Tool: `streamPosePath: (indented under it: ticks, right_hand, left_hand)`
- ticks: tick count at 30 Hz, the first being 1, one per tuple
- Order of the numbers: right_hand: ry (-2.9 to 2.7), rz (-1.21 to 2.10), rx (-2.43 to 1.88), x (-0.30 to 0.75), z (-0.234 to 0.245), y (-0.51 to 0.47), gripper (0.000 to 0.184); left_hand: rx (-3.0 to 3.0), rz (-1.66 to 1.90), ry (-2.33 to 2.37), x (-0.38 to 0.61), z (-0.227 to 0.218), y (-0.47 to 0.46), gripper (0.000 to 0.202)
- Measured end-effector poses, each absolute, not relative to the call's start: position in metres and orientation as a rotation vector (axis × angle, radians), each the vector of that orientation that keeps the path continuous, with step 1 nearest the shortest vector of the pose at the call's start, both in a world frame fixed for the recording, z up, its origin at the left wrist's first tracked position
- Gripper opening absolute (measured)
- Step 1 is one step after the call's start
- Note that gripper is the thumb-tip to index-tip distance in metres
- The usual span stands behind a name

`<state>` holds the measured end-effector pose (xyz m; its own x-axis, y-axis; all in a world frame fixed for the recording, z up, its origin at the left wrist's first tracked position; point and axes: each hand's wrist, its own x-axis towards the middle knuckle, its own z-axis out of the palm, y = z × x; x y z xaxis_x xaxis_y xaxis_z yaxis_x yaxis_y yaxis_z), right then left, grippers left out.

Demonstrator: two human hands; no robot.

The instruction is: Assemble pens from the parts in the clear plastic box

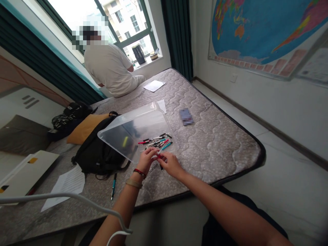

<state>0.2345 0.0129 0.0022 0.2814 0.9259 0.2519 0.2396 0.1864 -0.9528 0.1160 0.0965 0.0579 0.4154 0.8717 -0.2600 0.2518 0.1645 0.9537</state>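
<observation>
My left hand (145,160) and my right hand (170,164) meet above a mattress (212,136), their fingertips pinching a slim pen (160,153). Its middle is partly hidden by my fingers. Just beyond them, a loose heap of several pens (155,141) with red, teal and black parts lies on the corner of a clear plastic lid (135,131). One teal-and-black pen (114,184) lies apart on the mattress, to the left of my left wrist.
A black backpack (98,152) leans against the lid's left side, beside an orange cushion (87,128). Printed paper (68,182) and a blurred small object (186,117) lie on the mattress. A seated person (109,66) faces the window at the far end. A white cable (64,195) crosses the near left.
</observation>
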Motion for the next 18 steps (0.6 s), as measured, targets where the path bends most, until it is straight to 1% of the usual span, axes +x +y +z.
streamPosePath:
  ticks: [6, 13, 18]
  right_hand:
    - [-1.222, 0.714, -1.302, 0.235, 0.009, 0.01, 0.011]
    - [-1.23, 0.694, -1.316, 0.235, 0.012, 0.009, 0.014]
    - [-1.248, 0.696, -1.311, 0.235, 0.01, 0.008, 0.014]
  left_hand:
    - [1.268, 0.606, 1.075, 0.112, 0.046, 0.08, 0.033]
    - [1.293, 0.587, 1.051, 0.108, 0.046, 0.079, 0.028]
    - [1.433, 0.575, 1.073, 0.107, 0.048, 0.076, 0.035]
